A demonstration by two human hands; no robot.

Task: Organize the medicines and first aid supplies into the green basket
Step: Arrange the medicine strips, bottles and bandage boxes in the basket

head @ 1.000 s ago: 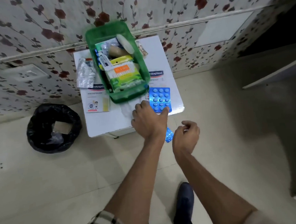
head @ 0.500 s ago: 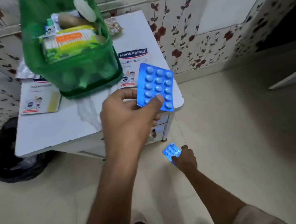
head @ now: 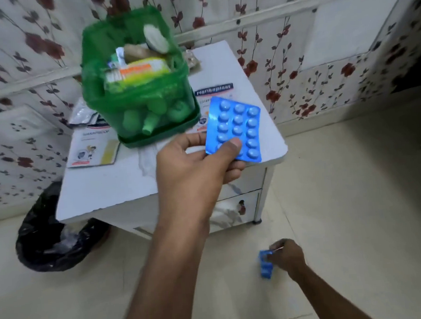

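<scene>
The left hand (head: 195, 165) holds a blue blister pack (head: 234, 129) above the white desk (head: 112, 188), the thumb pressed on its lower edge. Low near the floor (head: 356, 199), the right hand (head: 287, 255) pinches a smaller blue blister strip (head: 265, 267). The green basket (head: 138, 99) stands on the desk, filled with packets and bottles. Plaster boxes (head: 94, 150) lie beside it. A black bin bag (head: 48, 238) sits left of the desk.

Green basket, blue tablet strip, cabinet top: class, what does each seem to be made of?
Green basket: likely translucent plastic, since bottles show through its wall. Blue tablet strip: apparently glossy foil or plastic blister sheet, with raised bubbles and glare. Cabinet top: probably white laminated board, smooth, chipped along the edge.
</scene>
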